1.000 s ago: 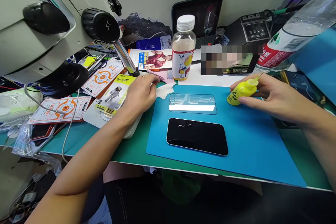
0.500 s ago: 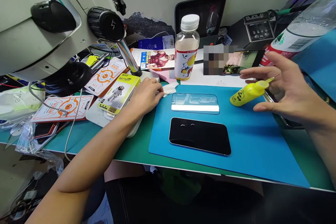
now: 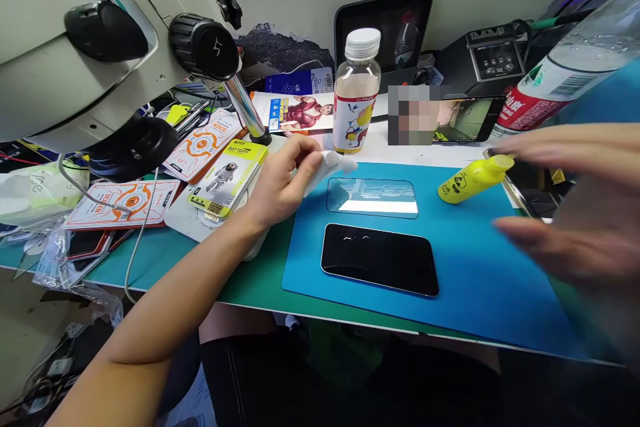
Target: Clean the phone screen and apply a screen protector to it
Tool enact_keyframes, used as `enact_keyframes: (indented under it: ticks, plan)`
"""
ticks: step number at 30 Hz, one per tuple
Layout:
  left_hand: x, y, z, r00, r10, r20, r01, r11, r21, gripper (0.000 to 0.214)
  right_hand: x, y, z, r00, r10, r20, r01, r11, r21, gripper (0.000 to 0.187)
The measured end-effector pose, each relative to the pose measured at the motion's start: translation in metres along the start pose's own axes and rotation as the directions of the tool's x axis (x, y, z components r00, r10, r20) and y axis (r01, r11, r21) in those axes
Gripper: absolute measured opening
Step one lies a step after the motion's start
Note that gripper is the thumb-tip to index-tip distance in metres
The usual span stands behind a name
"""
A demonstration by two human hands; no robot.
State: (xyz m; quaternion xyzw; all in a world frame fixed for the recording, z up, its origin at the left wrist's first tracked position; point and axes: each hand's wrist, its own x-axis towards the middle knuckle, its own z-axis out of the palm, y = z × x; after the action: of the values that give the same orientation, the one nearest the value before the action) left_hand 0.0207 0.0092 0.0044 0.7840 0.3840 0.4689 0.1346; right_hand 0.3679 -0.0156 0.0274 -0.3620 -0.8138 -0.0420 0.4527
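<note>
My left hand (image 3: 290, 177) pinches a white tissue (image 3: 327, 167) just above the left back corner of the blue mat (image 3: 480, 293). On the right, my right hand (image 3: 570, 207) is smeared by motion; its thumb and fingers are spread apart with nothing seen between them. Close by its fingertips, a yellow dispenser bottle (image 3: 463, 181) lies tilted on the mat. A clear glass screen protector (image 3: 373, 197) with a dark border rests near the mat's back edge. In front of it lies a phone (image 3: 380, 260) with its black screen up and small wet-looking spots near one end.
A microscope (image 3: 120, 67) looms at the left over yellow battery boxes (image 3: 227, 177) and orange-and-white screen boxes (image 3: 133, 203). Behind the mat stand a drink bottle (image 3: 357, 93) and a propped phone (image 3: 470, 119). A large water bottle (image 3: 555, 83) leans at the right.
My left hand has lifted the white tissue and moved slightly right. My right hand has drawn away from the yellow bottle, toward the right and nearer to me.
</note>
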Motion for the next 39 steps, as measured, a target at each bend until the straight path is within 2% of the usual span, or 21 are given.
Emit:
enact_keyframes:
  ticks: [1,2,3,6,10,12,14,16,17,19,24,28,32,33,36,39]
  plan:
    - [0.0,0.003,0.0,0.999,0.04,0.02,-0.039,0.999,-0.02,0.012,0.007,-0.016,0.006,0.987,-0.091,0.129,0.09,0.996,0.012,0.062]
    - [-0.001,0.006,-0.001,0.996,0.081,0.041,-0.079,0.996,-0.034,0.011,0.013,-0.03,0.015,0.962,-0.11,0.249,0.107,0.994,0.024,0.067]
    - [-0.001,0.009,-0.002,0.991,0.12,0.061,-0.118,0.992,-0.041,0.011,0.02,-0.043,0.025,0.943,-0.121,0.311,0.104,0.992,0.069,0.072]
    - [-0.002,0.014,-0.003,0.975,0.192,0.115,-0.193,0.981,-0.006,0.01,0.03,-0.063,0.055,0.923,-0.055,0.381,-0.002,0.989,0.146,0.08]
    - [-0.002,0.017,-0.001,0.945,0.286,0.158,-0.293,0.956,0.023,0.013,0.026,-0.058,0.075,0.881,-0.049,0.47,-0.078,0.966,0.247,0.078]
    - [-0.003,0.018,0.001,0.918,0.356,0.176,-0.361,0.933,-0.009,0.014,0.022,-0.054,0.076,0.877,-0.06,0.477,-0.081,0.959,0.27,0.065]
    - [-0.003,0.02,0.003,0.898,0.398,0.185,-0.401,0.916,-0.026,0.014,0.02,-0.052,0.076,0.894,-0.082,0.441,-0.063,0.95,0.306,0.04]
    - [-0.004,0.022,0.003,0.896,0.405,0.181,-0.408,0.913,-0.024,0.012,0.02,-0.052,0.077,0.914,-0.123,0.388,-0.025,0.934,0.355,0.016]
    - [-0.004,0.023,0.003,0.898,0.403,0.178,-0.407,0.913,-0.018,0.011,0.02,-0.051,0.077,0.921,-0.139,0.364,-0.01,0.925,0.379,0.012]
    - [-0.004,0.023,0.003,0.899,0.402,0.173,-0.406,0.914,-0.009,0.011,0.02,-0.051,0.077,0.931,-0.144,0.335,-0.008,0.91,0.414,0.012]
    - [-0.004,0.023,0.001,0.902,0.405,0.149,-0.407,0.913,-0.018,0.015,0.021,-0.051,0.072,0.928,-0.033,0.372,-0.149,0.881,0.449,0.012]
    - [-0.005,0.02,0.001,0.933,0.319,0.17,-0.32,0.947,-0.023,0.038,0.018,-0.048,0.072,0.924,0.035,0.381,-0.206,0.884,0.42,0.015]
    - [-0.006,0.015,0.005,0.938,0.263,0.226,-0.271,0.962,0.005,0.058,0.016,-0.045,0.074,0.919,0.066,0.39,-0.238,0.88,0.412,0.032]
    - [-0.006,0.014,0.005,0.937,0.26,0.233,-0.273,0.961,0.027,0.054,0.016,-0.045,0.073,0.914,0.059,0.402,-0.242,0.874,0.422,0.034]
    - [-0.006,0.014,0.005,0.934,0.276,0.225,-0.3,0.95,0.082,0.019,0.018,-0.046,0.072,0.9,0.029,0.435,-0.244,0.86,0.448,0.033]
    - [-0.006,0.016,0.002,0.941,0.277,0.197,-0.298,0.95,0.089,0.017,0.02,-0.047,0.071,0.903,0.011,0.43,-0.214,0.878,0.427,0.028]
